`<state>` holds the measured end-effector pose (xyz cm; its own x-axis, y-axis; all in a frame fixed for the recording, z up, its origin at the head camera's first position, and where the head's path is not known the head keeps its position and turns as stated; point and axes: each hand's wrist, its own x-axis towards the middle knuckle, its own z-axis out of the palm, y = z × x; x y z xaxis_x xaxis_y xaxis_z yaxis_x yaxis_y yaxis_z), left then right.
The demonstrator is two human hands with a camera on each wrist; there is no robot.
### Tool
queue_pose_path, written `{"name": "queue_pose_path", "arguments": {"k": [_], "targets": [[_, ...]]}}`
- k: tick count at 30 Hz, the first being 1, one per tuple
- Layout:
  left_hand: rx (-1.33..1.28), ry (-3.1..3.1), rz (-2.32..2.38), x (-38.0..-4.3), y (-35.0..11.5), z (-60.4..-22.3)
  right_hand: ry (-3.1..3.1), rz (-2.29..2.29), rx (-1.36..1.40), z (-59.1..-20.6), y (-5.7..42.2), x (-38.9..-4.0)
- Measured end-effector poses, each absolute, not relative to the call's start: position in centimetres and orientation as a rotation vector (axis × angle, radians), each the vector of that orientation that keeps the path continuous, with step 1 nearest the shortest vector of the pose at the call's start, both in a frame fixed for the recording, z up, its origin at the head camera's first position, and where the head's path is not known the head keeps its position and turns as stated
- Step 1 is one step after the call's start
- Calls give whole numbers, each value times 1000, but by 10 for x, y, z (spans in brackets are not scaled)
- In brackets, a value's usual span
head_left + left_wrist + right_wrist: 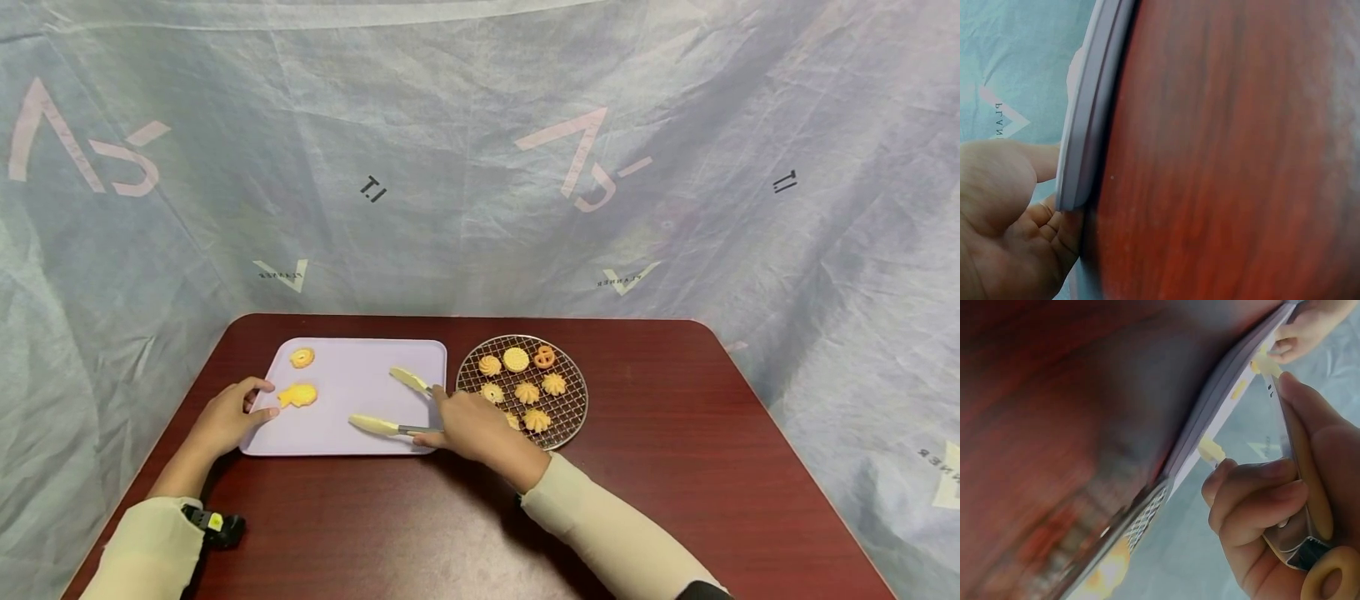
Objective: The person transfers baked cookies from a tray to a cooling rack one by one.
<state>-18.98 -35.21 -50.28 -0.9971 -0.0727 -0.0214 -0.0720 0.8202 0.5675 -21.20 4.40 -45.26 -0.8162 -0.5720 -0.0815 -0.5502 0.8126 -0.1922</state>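
Observation:
My right hand (pixel 474 425) grips a pair of tongs (pixel 375 426) with pale yellow tips. The tongs' two arms are spread apart over the right part of a lilac tray (pixel 352 367), with nothing between the tips. At the tray's left edge my left hand (pixel 225 418) holds the rim; in the left wrist view its thumb lies on the upper side and its fingers (pixel 1067 234) curl at the lower side. A fish-shaped cookie (pixel 300 395) and a ring-shaped cookie (pixel 302 357) lie on the tray's left side.
Right of the tray stands a round wire rack (pixel 579 400) with several cookies, among them a pretzel (pixel 544 357) and a round pale cookie (pixel 516 359). My right hand partly covers the rack's left side. Both rest on a dark red wooden table (pixel 675 467), with cloth hanging behind.

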Motion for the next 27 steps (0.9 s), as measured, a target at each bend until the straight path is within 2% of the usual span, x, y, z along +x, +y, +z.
{"name": "queue_pose_path", "arguments": {"k": [7,27], "targets": [[118,-3001,-929,-190,-352,-503,2877,-101,-959,-453,15,-214],[116,-3007,-911,-190,-352,-502,2900,-33,-931,-456,-56,-221]]}}
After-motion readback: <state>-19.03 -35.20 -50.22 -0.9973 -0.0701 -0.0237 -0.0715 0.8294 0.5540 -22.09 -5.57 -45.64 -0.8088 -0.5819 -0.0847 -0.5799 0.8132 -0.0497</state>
